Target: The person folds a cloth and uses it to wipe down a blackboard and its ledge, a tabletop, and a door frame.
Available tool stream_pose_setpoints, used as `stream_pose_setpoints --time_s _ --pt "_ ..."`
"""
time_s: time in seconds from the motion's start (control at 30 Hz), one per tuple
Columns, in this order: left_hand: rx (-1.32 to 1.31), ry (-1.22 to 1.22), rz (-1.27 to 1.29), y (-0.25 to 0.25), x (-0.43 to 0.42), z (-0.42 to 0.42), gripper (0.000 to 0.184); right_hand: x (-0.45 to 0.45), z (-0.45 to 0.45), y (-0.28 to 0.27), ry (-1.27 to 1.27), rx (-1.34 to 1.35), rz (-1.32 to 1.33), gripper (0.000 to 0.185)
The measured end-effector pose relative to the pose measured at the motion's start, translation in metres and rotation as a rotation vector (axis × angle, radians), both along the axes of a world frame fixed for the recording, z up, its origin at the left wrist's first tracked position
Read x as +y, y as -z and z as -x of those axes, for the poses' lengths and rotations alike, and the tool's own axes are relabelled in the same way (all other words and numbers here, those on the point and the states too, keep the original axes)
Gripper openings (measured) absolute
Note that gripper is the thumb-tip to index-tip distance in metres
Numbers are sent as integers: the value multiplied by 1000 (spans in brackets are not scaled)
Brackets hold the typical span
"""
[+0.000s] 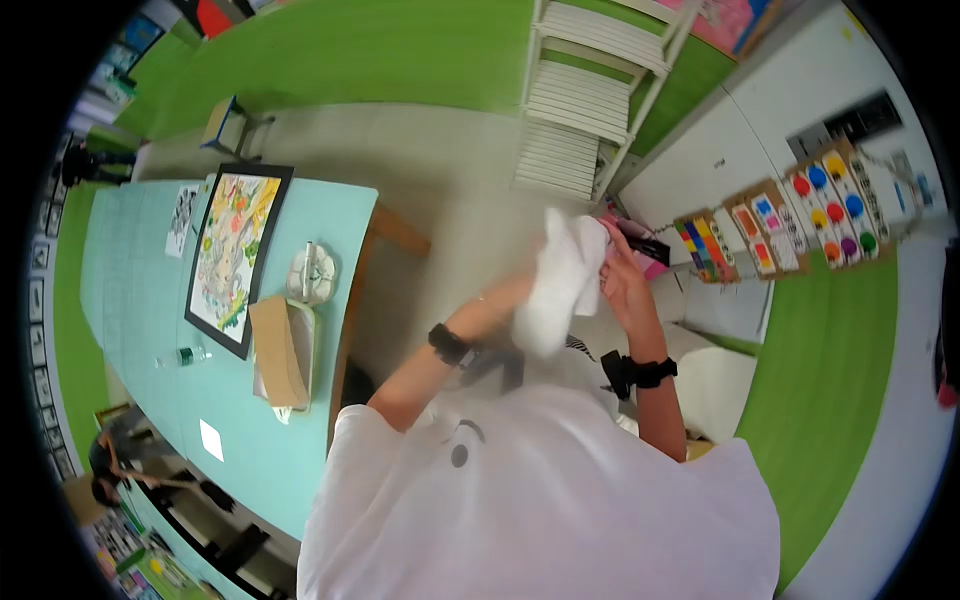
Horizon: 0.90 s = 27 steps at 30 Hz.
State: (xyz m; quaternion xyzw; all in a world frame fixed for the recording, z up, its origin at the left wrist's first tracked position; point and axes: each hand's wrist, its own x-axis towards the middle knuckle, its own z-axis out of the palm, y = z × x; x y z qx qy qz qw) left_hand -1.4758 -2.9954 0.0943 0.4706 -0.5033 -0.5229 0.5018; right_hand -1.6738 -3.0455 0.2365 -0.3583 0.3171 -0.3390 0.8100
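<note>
A white, soft cloth-like thing (565, 270), smeared by motion, hangs in front of me between my two hands. My right hand (627, 285) is at its right side, with bent fingers closed on its upper edge. My left hand (522, 288) reaches its left side; the fingers are blurred and covered by the white fabric. Just beyond my right fingers is a pink item with black parts (648, 250), partly hidden, and I cannot make out what it is. A black band is strapped round each wrist.
To the left, a pale blue table (150, 300) bears a framed colourful picture (235, 255), a palette (312, 275), a cardboard-topped box (280, 350) and a bottle (183, 357). A white slatted shelf (575, 110) stands ahead. Color boards (830, 205) hang right. Another person (110, 455) is lower left.
</note>
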Motion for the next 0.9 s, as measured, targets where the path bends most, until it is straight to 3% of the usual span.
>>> stream_pose_setpoints --time_s 0.07,0.1,0.13,0.23,0.33,0.4,0.57,0.6,0.63,0.67,0.73,0.8,0.9 --pt "112 -173 -82 -23 -2 -28 50 -28 -31 -18 -137 87 -50 52" --pt "229 -293 -99 -90 -1 -39 58 -54 -40 6 -318 166 146 51" --pt "345 -413 -108 -124 -9 -54 66 -74 -62 6 -386 164 140 49" --pt "53 -567 -28 -80 -40 -102 81 -108 -125 9 -556 216 136 43" --pt "-147 -717 -164 -48 -54 -153 82 -156 -187 19 -651 368 152 38" --pt "-49 -830 -221 -43 -60 -184 77 -188 -235 31 -641 446 86 39" --pt "-78 -1009 -481 -65 -68 -286 56 -270 -388 51 -649 332 45 34" --pt "-70 -1018 -559 -67 -69 -308 54 -285 -418 48 -645 398 81 33" --pt "-220 -1152 -405 -38 -70 -323 47 -302 -450 47 -652 464 120 32" --pt "-232 -1173 -443 -44 -77 -342 46 -319 -480 43 -665 524 164 30" --pt "-272 -1213 -529 -58 -90 -381 45 -357 -538 41 -814 713 598 29" --pt "-315 -1254 -609 -61 -115 -414 46 -404 -599 58 -782 435 140 30" --pt "-544 -1295 -376 -94 -155 -452 50 -450 -661 46 -726 360 130 28"
